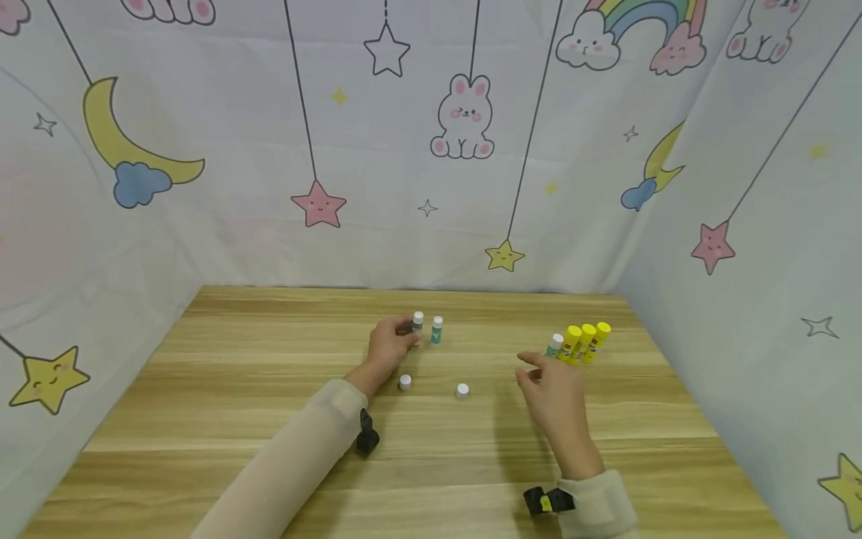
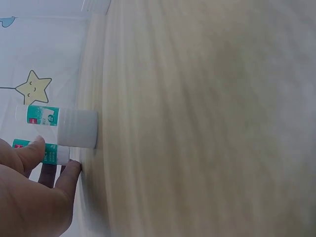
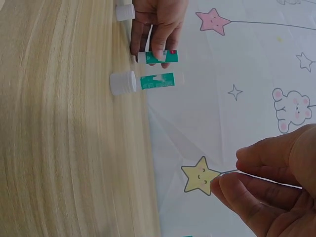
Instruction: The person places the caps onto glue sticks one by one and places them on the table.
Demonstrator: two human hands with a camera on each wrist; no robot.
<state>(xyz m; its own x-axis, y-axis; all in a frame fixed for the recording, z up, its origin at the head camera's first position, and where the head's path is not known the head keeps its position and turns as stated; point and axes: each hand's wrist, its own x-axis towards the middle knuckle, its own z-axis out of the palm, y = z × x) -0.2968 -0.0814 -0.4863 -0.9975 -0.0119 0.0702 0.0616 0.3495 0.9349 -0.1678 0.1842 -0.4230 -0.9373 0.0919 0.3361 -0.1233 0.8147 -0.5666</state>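
My left hand (image 1: 389,346) pinches a green-and-white glue stick (image 2: 50,154) that stands upright on the table, thumb on one side and fingers on the other. Just right of it stands a second green-and-white glue stick (image 1: 437,332), untouched. My right hand (image 3: 279,182) hovers over the right part of the table, thumb and fingertips apart with nothing between them. Nearest to it is another white-topped green glue stick (image 1: 554,344), its lower part hidden by the hand. Beside that one, several yellow glue sticks (image 1: 587,335) stand in a row.
Two loose white caps lie on the wooden table (image 1: 269,419): one cap (image 1: 405,382) near my left wrist, the other cap (image 1: 462,391) further right. A printed cloth (image 1: 390,254) hangs behind the table's back edge, and another stretch runs along the right side.
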